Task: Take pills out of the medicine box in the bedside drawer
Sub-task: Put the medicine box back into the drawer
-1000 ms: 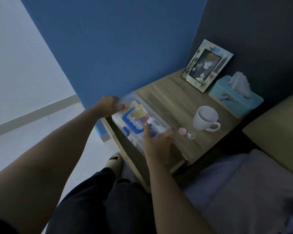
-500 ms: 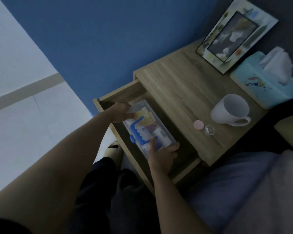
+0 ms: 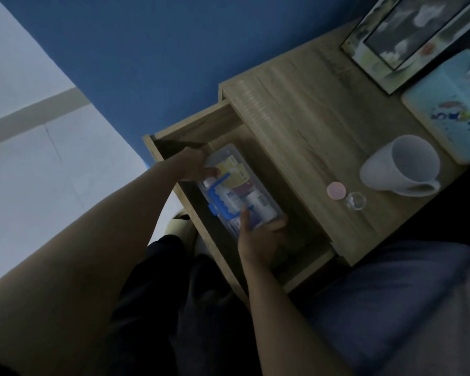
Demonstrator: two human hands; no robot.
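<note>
A clear plastic medicine box [image 3: 238,185] with a blue handle and coloured packets inside lies in the open bedside drawer [image 3: 193,128]. My left hand [image 3: 193,165] grips the box's far end. My right hand [image 3: 261,240] grips its near end, thumb on the lid. On the table top beside the drawer lie a small pink cap [image 3: 336,190] and a small clear cup [image 3: 356,201].
A white mug [image 3: 402,165], a light blue tissue box [image 3: 451,109] and a picture frame [image 3: 407,36] stand on the wooden bedside table [image 3: 304,104]. A blue wall is behind, the bed at right. My knees and a slipper [image 3: 179,226] are below the drawer.
The medicine box has gone from the table's front edge down into the open drawer, both hands still on it. The camera has moved closer and tilted down.
</note>
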